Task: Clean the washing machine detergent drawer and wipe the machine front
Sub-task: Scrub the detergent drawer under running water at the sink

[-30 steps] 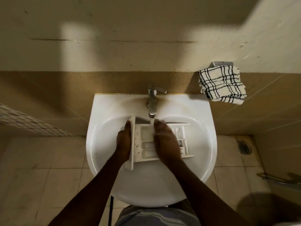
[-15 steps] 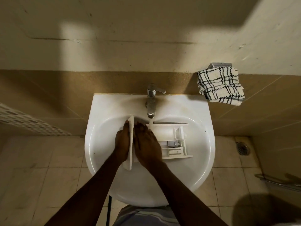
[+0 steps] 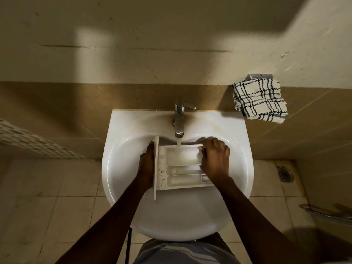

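Note:
A white detergent drawer (image 3: 181,166) with three long compartments lies in the white sink (image 3: 122,168), its front panel to the left. Brown specks mark its left end. Water runs from the chrome tap (image 3: 179,119) onto the drawer's far edge. My left hand (image 3: 147,164) grips the front panel from the left. My right hand (image 3: 215,159) lies over the drawer's right end, its fingers curled over the far right corner. What lies under that hand is hidden.
A black-and-white checked cloth (image 3: 260,100) hangs from a metal holder on the wall at the right. A floor drain (image 3: 284,174) sits in the tiles to the right. A perforated white basket (image 3: 24,140) shows at the left edge, a metal rail (image 3: 327,214) at lower right.
My right hand has slid from the drawer's left part to its right end, uncovering the three compartments. My left hand has stayed on the front panel.

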